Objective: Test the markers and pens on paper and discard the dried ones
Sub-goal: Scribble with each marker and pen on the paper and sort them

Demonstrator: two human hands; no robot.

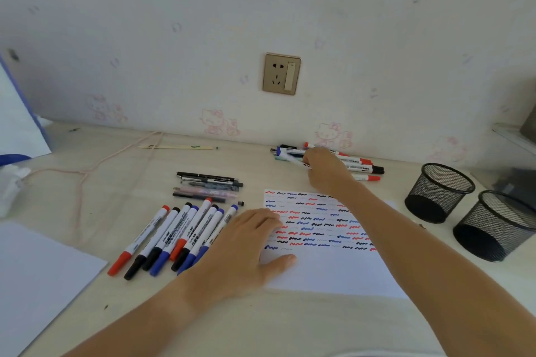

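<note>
I am sitting at a pale, light-wood desk pushed against a white wall papered with faint pink cartoon cats, where a brass-coloured wall socket is showing above the desk. Two black wire-mesh pen cups are lying tipped on their sides at my right, mouths towards me, and a blank white sheet is lying at my left.

My left hand is lying flat and relaxed, fingers nearly straight, pressing the left edge of the white test paper covered with red, blue and black squiggles; it is gripping nothing. My right hand is reaching to the far heap of white-barrelled markers and pens by the wall, fingers curling round one white marker; its barrel is sticking out to the left of my knuckles, and I cannot tell its cap colour.

The heap's long axes are running roughly left to right, red and black caps pointing right. A row of white markers with red, black and blue caps is lying just left of my left hand, slanting, caps towards me. Beyond them a small stack of dark and pink pens is lying left to right.
</note>
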